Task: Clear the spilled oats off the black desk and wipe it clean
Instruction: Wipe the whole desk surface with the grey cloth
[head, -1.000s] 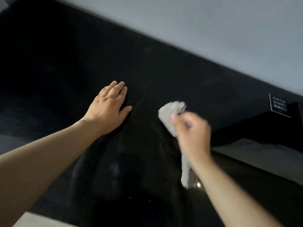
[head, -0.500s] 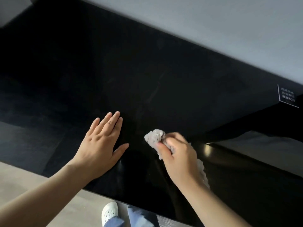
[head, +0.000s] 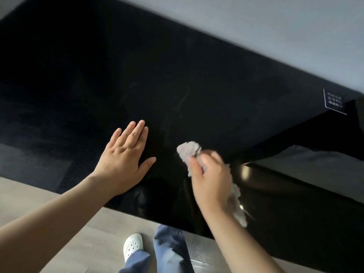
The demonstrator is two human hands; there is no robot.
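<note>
The right hand [head: 211, 180] clutches a crumpled grey cloth [head: 189, 151] on the black desk [head: 78, 85] near its front edge, faint streaks [head: 182, 101] lying straight ahead of the wad, while the left hand [head: 124, 160] rests flat, fingers straight, just beside it.

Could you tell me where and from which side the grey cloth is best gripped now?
Probably the bunched end of the grey cloth sticking out beyond the right hand, pinched from the far side of the black desk: it is thick and free, while the middle is wrapped in that hand and the tail trails beside the wrist.
</note>
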